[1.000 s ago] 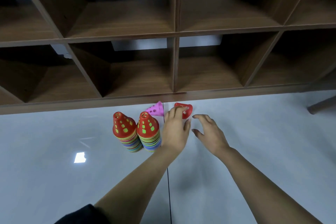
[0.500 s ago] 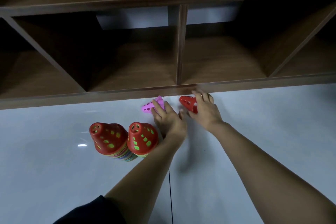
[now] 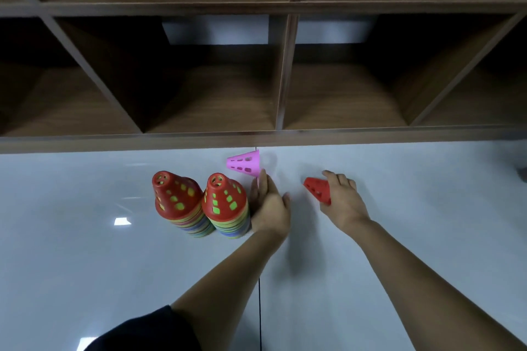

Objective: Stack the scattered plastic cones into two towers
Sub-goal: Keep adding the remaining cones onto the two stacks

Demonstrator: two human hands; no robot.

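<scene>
Two towers of stacked cones stand side by side on the white floor, the left tower (image 3: pixel 176 204) and the right tower (image 3: pixel 225 204), each topped by a red cone. A loose pink cone (image 3: pixel 243 164) lies on its side close to the shelf, tip pointing left. My left hand (image 3: pixel 269 205) is beside the right tower, with its straight fingertips touching the pink cone's wide rim. My right hand (image 3: pixel 343 201) grips a loose red cone (image 3: pixel 317 189) by its wide end, tip pointing up-left, just above the floor.
A dark wooden shelf unit (image 3: pixel 256 139) with open compartments runs across the back, its bottom board just behind the pink cone. The glossy white floor (image 3: pixel 413 236) has a dark seam (image 3: pixel 259 293) running toward me. A dark object (image 3: pixel 523 175) shows at the right edge.
My right hand has pulled the red cone away from the shelf, to the right and toward me. My left hand has drawn back off the pink cone to its rim. The view shifted downward.
</scene>
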